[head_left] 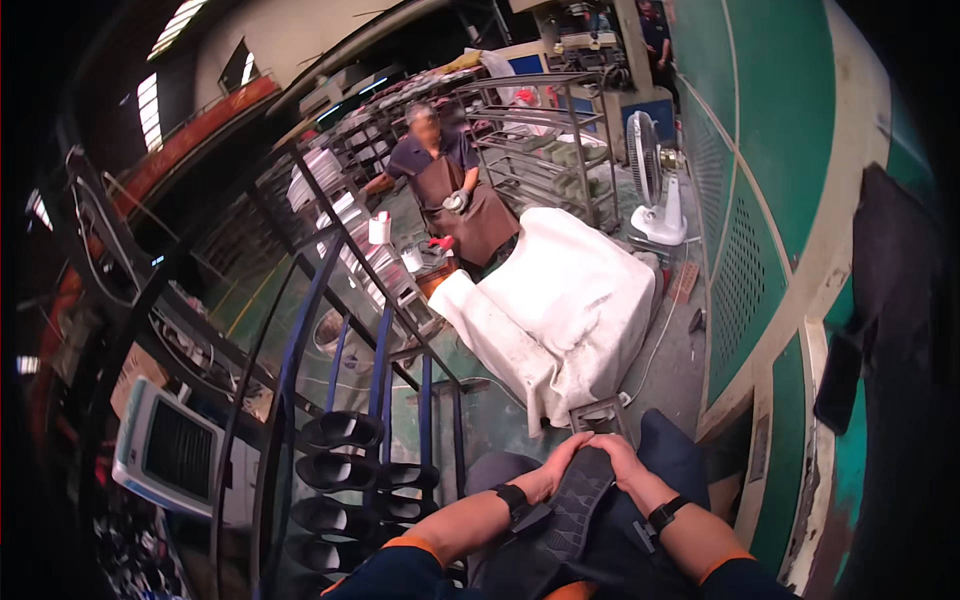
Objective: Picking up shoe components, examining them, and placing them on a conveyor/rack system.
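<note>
Over my lap, a dark shoe lies with its patterned grey sole turned up. My left hand grips its far end from the left side. From the right, my right hand closes round the same end, and the fingers of both hands nearly meet there. What lies under the sole is hidden. Just beyond my hands stands a small metal frame. Both my wrists wear dark bands.
Left of me, a blue-barred rack carries several black shoes. A white cloth drapes something ahead. Beyond it sits a co-worker in a brown apron. A white fan stands by the green panel on the right.
</note>
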Demonstrator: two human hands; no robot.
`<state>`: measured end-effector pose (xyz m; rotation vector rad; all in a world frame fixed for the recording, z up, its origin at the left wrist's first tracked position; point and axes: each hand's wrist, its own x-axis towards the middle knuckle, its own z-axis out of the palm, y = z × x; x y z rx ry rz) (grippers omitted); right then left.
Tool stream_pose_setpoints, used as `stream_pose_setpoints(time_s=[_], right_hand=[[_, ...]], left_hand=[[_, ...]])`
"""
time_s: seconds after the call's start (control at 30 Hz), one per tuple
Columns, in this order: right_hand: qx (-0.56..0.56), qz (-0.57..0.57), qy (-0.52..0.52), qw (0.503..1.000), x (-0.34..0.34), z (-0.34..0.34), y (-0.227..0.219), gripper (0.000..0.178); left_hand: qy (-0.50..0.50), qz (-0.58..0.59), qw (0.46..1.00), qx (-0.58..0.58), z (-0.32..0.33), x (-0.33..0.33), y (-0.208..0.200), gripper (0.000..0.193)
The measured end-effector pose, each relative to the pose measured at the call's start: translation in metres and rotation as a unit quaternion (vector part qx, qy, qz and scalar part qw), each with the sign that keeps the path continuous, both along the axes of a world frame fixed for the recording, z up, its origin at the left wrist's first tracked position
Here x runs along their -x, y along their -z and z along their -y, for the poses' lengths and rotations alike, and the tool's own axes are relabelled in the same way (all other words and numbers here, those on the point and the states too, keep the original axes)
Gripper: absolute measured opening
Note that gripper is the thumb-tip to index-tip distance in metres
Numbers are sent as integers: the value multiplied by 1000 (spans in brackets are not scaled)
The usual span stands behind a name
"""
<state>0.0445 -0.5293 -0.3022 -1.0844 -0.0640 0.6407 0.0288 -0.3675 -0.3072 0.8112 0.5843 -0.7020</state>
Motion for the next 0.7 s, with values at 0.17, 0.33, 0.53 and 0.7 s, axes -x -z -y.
stream_pose_setpoints(time_s=[0.17,0.33,0.53,0.7], right_hand=[[15,-7,26,1000,18,-10,-11,29],[30,1,30,999,30,-16,-28,31],[63,60,18,996,35,-21,-47,30],[43,143,40,988,41,-18,-62,31]], left_hand=[[-24,15,1000,-2,-2,17,1,36],[-36,31,998,-33,-6,31,-10,35],[-72,66,995,-3,-13,38,-17,31],[-28,103,994,22,-14,39,-36,32]])
